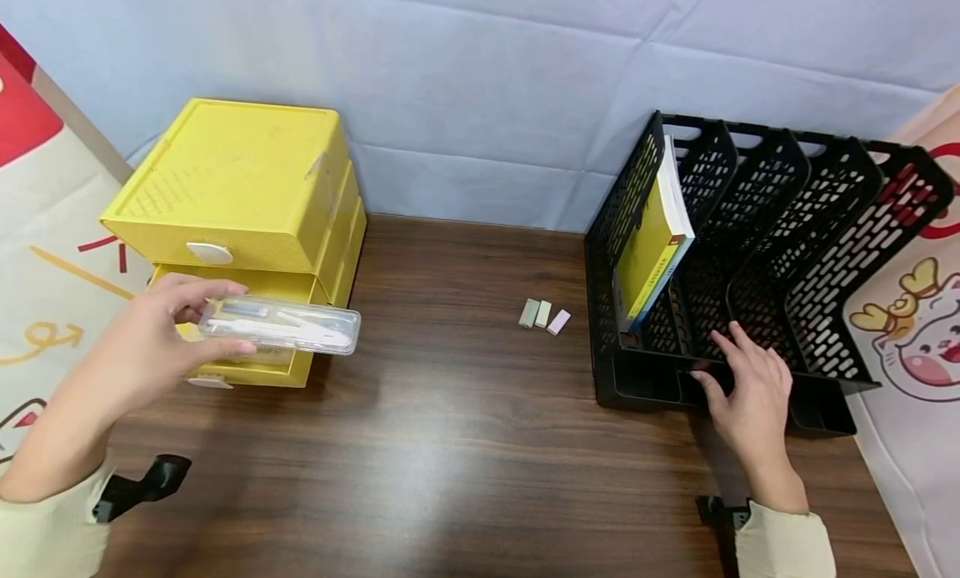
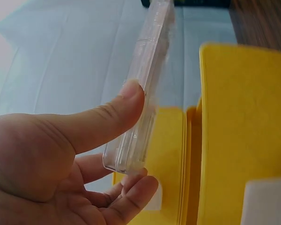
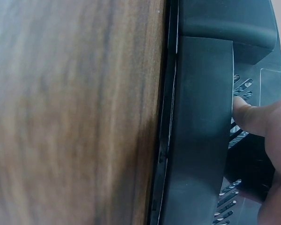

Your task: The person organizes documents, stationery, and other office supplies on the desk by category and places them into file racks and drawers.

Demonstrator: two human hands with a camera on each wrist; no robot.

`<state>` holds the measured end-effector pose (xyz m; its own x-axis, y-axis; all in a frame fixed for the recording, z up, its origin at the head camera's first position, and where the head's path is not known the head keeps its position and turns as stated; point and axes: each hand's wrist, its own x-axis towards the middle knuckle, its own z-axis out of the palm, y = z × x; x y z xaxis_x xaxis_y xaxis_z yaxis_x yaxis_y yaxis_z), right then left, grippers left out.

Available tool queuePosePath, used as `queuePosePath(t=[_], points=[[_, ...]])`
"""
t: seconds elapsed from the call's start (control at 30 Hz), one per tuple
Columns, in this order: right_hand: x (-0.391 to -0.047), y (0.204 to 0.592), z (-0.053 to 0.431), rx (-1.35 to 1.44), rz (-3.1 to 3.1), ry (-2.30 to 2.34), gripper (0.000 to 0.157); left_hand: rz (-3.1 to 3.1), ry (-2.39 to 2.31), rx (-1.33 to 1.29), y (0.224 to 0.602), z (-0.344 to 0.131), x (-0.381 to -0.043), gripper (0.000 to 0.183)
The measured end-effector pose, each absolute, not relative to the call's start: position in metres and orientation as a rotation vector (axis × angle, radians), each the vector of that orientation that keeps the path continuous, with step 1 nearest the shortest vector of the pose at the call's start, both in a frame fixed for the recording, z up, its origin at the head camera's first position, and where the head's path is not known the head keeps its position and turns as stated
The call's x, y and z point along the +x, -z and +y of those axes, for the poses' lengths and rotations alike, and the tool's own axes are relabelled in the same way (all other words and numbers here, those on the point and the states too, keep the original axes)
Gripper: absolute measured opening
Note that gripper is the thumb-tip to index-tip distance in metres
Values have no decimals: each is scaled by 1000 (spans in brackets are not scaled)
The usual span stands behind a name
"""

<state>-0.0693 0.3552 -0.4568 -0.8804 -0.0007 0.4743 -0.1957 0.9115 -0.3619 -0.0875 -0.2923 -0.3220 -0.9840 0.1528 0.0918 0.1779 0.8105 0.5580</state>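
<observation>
Nearest me, my cream sleeves (image 1: 52, 528) reach in over the dark wooden table (image 1: 450, 478), each with a black mount (image 1: 142, 488) at the wrist, in front of the yellow drawer unit (image 1: 232, 169) and well to its right. My left hand (image 1: 161, 332) is just before the drawer unit's front, thumb on one side and fingers on the other, gripping one end of a clear plastic case (image 1: 315, 329). The case is held up off the table, its free end pointing to the right of the unit; slim white pieces show inside it. Below it, a lower drawer (image 1: 300, 368) of the unit is pulled out, with the top one closed above.

Well to the right of the unit, my right hand (image 1: 753, 390) rests at the front of a black file rack (image 1: 765, 248), fingers loosely spread and thumb at the front compartments; I cannot tell how firmly it presses.

Between the unit and the rack lie three small blocks (image 1: 543, 314), close together. A yellow-covered book (image 1: 651, 253) stands tilted in the rack's slot nearest the drawer unit. Behind the unit hangs a pale blue cloth (image 1: 465, 86), creased in lines.
</observation>
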Motion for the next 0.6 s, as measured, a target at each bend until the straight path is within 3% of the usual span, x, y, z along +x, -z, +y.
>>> queuePosePath(t=[0.6], points=[[-69, 457, 354, 145, -2594, -562, 67, -3050, 800, -85, 335, -344, -99, 55]])
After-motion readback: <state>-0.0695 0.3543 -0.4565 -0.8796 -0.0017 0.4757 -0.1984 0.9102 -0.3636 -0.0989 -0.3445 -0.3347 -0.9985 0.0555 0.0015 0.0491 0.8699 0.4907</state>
